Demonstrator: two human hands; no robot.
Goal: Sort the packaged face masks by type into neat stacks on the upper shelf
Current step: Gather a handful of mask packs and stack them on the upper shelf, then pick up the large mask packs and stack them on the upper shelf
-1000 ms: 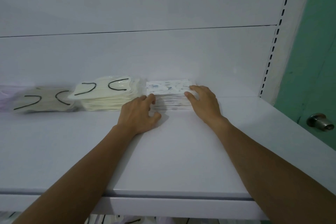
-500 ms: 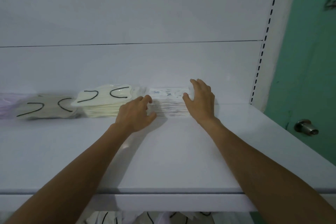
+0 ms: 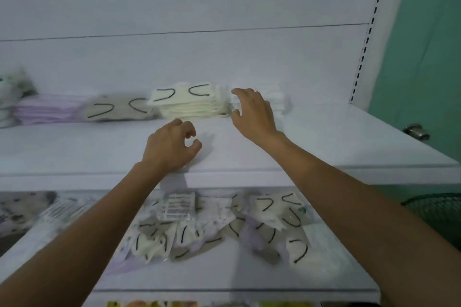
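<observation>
While my spread right hand [image 3: 252,111] touches the white stack [image 3: 277,101], I should square it gently; my left hand [image 3: 171,148] hovers loosely curled, empty.

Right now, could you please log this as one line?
left hand: empty, over upper shelf | right hand: at white mask stack | unsorted masks below

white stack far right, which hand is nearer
Right. The right hand is at the left end of the white stack; the left hand is apart, lower left over the shelf.
</observation>
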